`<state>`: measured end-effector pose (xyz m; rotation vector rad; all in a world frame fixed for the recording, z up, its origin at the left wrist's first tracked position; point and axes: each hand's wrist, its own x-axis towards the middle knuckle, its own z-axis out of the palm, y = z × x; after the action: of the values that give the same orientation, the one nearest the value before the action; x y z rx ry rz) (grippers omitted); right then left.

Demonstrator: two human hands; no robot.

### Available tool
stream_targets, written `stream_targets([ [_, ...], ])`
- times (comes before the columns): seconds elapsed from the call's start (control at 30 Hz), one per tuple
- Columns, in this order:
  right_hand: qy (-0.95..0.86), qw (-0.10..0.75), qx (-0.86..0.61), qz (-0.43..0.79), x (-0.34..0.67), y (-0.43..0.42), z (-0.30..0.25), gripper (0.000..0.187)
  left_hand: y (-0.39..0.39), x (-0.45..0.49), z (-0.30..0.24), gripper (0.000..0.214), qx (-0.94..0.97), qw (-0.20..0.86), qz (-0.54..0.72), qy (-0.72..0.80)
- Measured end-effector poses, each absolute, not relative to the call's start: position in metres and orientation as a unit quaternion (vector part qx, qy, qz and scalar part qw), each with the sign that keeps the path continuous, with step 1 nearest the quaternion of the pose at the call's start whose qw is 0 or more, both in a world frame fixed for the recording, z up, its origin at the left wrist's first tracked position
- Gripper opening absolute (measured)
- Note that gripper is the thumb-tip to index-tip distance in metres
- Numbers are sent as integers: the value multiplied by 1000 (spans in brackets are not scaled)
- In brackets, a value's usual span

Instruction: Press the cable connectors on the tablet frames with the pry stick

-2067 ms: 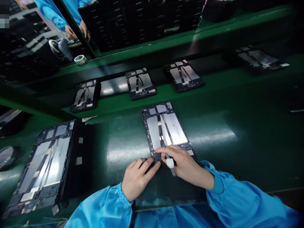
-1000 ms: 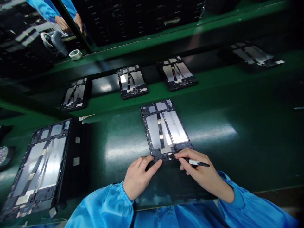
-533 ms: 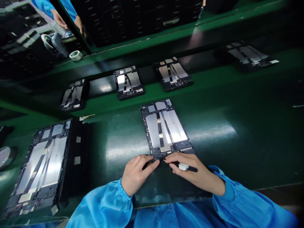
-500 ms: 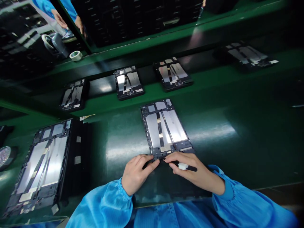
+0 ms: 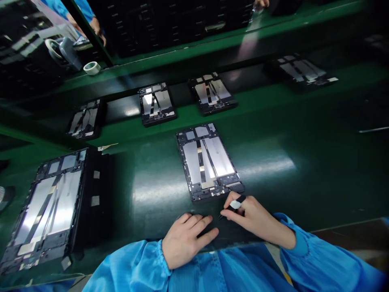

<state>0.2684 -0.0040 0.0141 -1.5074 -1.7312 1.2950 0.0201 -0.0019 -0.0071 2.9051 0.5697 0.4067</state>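
An opened tablet (image 5: 221,156) lies on the green bench in front of me, its silver inner plates and dark ribbon cables exposed. Below its near edge, my left hand (image 5: 188,239) rests palm down with fingers stretched out, apart from the tablet and holding nothing that I can see. To the right, my right hand (image 5: 253,219) is closed on black tweezers (image 5: 235,204) with a white wrap around them. Their fine tip points down and left, close to the bench and near my left fingertips.
A stack of opened tablets (image 5: 65,198) stands at the left. Along a dark strip at the back sit more opened tablets, including one (image 5: 158,103) left of centre and another (image 5: 299,71) farther right. A tape roll (image 5: 92,68) lies on the ledge. Another person's hands (image 5: 95,26) show at upper left.
Both my hands have drawn back from the tablet's near edge toward me. My left fingers have spread out. The tweezers have left the tablet's edge, and the whole view has shifted slightly.
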Motion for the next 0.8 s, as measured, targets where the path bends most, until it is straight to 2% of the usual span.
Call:
stream_targets([
  [0.2, -650, 240, -537, 480, 262, -5, 10, 16, -1, 21, -6, 30, 966, 86, 139, 201],
  [0.33, -565, 313, -522, 557, 267, -1, 16, 26, -3, 22, -4, 28, 958, 98, 169, 212],
  [0.43, -536, 362, -520, 557, 267, 19, 29, 29, 4, 17, 0, 27, 945, 105, 204, 234],
  [0.6, -541, 294, -492, 615, 252, 67, 38, 26, 26, 6, 1, 21, 918, 56, 232, 317],
  [0.8, -541, 228, -482, 650, 239, 90, 27, 30, 34, 3, -7, 17, 912, 34, 259, 316],
])
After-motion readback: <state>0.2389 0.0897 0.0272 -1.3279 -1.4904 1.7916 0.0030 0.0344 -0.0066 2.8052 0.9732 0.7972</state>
